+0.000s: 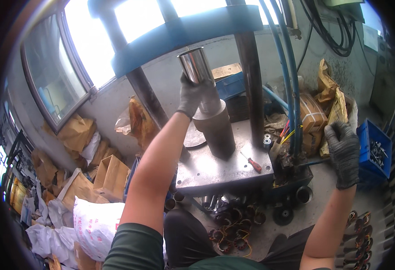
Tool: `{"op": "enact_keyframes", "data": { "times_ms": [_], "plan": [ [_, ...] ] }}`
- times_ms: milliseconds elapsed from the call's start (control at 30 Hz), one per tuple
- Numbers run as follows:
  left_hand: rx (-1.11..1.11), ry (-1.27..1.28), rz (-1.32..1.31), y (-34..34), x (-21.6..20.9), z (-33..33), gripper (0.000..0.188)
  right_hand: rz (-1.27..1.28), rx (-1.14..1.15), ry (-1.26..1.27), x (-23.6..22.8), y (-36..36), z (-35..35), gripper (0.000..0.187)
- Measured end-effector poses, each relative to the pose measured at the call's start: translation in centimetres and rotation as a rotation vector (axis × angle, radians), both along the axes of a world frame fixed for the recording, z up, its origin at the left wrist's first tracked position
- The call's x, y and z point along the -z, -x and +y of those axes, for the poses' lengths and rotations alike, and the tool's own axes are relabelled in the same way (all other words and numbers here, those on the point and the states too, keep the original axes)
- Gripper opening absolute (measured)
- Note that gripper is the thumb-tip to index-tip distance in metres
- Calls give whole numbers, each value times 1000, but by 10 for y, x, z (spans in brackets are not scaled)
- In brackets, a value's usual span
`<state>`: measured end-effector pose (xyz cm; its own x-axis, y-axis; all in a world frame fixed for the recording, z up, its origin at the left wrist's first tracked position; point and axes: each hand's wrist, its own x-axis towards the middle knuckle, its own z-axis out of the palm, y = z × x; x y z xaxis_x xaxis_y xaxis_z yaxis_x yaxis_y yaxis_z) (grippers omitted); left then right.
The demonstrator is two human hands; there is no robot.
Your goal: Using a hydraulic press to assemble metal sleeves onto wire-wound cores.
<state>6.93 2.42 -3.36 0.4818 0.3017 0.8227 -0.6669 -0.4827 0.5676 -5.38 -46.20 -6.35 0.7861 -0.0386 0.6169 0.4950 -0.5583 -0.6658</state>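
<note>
My left hand (193, 93), in a dark grey glove, is closed round the lower part of a shiny metal cylinder sleeve (197, 63). The sleeve sits tilted in view over a thick stepped metal post (215, 128) on the press's steel bed plate (202, 173). Out to the right, my right hand (343, 153) wears the same kind of glove. Its fingers are curled, and what they hold, if anything, is hidden. A blue bar (314, 162) runs from the press side towards that hand. A screwdriver (253, 164) with a red handle lies on the bed plate.
The press's blue crossbeam (188, 33) spans above the sleeve, between two dark columns (250, 85). A blue bin (375, 150) of small metal parts stands right of my right hand. Wound motor coils (233, 225) lie below the plate. White sacks (96, 225) and cartons (111, 177) crowd the left.
</note>
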Motion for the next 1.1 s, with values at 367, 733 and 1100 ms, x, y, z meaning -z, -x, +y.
{"op": "enact_keyframes", "data": {
  "times_ms": [367, 733, 1100],
  "plan": [
    [221, 344, 267, 62, 15, -44, 31, 12, -110, 622, 5, 48, -13, 24],
    [202, 105, 445, 93, 0, -39, 37, 704, -462, 1156, 55, 119, -59, 39],
    [13, 232, 342, 42, 30, -14, 79, 417, -219, 1006, 103, 153, -53, 21]
  ]
}}
